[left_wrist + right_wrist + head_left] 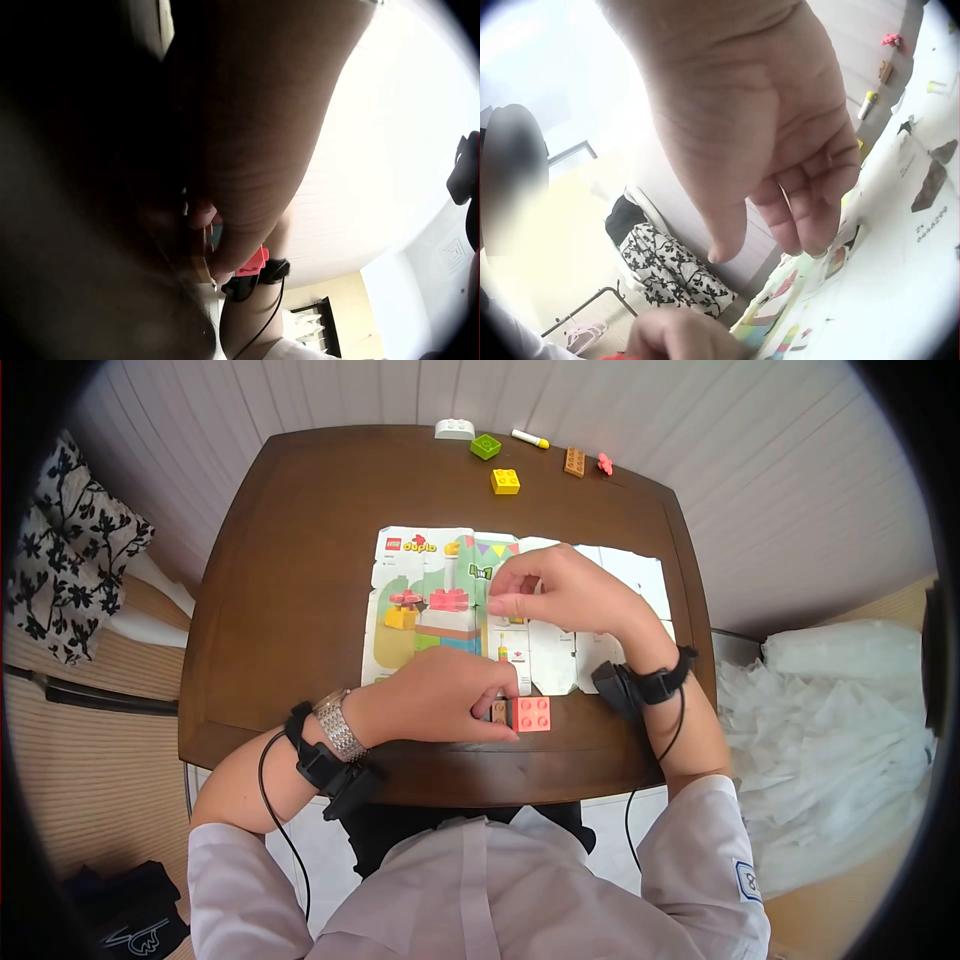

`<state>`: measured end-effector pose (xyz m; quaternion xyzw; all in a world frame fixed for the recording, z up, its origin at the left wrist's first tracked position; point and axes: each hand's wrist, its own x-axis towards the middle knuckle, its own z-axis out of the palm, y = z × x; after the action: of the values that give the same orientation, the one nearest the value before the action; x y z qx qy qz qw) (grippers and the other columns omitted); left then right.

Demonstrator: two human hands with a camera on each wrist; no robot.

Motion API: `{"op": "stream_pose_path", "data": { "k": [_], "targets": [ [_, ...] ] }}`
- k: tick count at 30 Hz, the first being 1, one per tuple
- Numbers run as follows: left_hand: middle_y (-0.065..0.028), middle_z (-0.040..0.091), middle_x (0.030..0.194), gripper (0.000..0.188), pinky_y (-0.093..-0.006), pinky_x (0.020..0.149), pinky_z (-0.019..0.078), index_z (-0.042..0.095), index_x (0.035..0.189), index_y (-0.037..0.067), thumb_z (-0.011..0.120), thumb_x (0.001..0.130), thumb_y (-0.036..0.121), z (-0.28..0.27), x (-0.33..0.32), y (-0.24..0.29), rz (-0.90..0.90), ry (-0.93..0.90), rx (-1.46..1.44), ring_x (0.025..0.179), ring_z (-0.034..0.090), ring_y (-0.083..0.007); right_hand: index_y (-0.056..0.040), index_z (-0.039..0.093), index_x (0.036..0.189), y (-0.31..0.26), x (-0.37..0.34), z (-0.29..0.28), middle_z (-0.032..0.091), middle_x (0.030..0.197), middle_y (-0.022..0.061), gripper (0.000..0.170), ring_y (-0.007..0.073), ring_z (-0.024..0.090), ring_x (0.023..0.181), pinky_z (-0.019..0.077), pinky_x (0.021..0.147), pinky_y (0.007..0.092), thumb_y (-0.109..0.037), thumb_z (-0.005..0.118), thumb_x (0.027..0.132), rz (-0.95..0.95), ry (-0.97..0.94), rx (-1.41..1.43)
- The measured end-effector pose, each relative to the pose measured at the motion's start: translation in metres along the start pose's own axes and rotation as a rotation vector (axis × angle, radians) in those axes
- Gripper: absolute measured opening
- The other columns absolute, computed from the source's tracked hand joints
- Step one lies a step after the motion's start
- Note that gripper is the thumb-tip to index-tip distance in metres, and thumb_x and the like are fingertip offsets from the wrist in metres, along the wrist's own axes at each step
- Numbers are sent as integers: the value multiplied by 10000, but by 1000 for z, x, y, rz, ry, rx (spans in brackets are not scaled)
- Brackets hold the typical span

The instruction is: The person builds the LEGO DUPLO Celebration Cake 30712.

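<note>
At the near side of the table, my left hand [440,695] grips a small build of toy building bricks between thumb and fingers. A coral brick [533,714] with studs on top sticks out at its right end, beside a brown brick [498,712]; the fingers hide the rest. In the left wrist view the coral brick [255,261] shows past the thumb. My right hand [565,590] hovers over the unfolded Duplo leaflet [548,650], fingers loosely bent. The right wrist view shows nothing in that hand [757,135], with thumb and fingers apart.
Along the far edge lie a white curved brick [454,429], a green brick [485,447], a white-and-yellow candle piece [530,438], a brown plate [575,462] and a pink piece [605,463]. A yellow brick [505,481] sits nearer. White plastic bags [830,730] stand right of the table.
</note>
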<state>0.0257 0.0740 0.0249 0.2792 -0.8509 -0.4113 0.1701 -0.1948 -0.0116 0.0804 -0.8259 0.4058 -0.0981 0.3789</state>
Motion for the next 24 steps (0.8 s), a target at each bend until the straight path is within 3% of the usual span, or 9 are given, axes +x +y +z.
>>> {"op": "stream_pose_path", "data": {
  "k": [9, 16, 22, 24],
  "targets": [
    [19, 620, 660, 315, -335, 571, 460, 677, 995, 122, 843, 861, 354, -3, 1, 3, -30, -26, -3, 602, 626, -165, -18, 728, 950, 39, 22, 18, 673, 796, -35, 201, 32, 552, 706, 450, 617, 237, -209, 788, 964, 78, 52, 207],
    [14, 624, 671, 324, -365, 579, 464, 677, 998, 123, 821, 868, 382, -4, 1, 5, -53, -43, -1, 632, 648, -196, -21, 723, 946, 38, 22, 20, 645, 762, -48, 188, 27, 541, 683, 438, 595, 233, -197, 785, 964, 85, 66, 169],
    [15, 626, 673, 324, -367, 580, 465, 670, 1003, 129, 822, 866, 380, -6, 1, 6, -71, -57, -3, 637, 652, -199, -20, 722, 941, 40, 23, 22, 642, 754, -44, 179, 29, 535, 676, 440, 593, 237, -189, 776, 968, 77, 83, 165],
    [16, 625, 672, 321, -366, 579, 465, 668, 1003, 130, 822, 867, 378, -5, 0, 5, -62, -49, -9, 635, 651, -197, -38, 741, 896, 43, 25, 24, 685, 710, 40, 251, 143, 629, 634, 493, 617, 313, -282, 795, 909, 56, 134, 134]
  ]
}}
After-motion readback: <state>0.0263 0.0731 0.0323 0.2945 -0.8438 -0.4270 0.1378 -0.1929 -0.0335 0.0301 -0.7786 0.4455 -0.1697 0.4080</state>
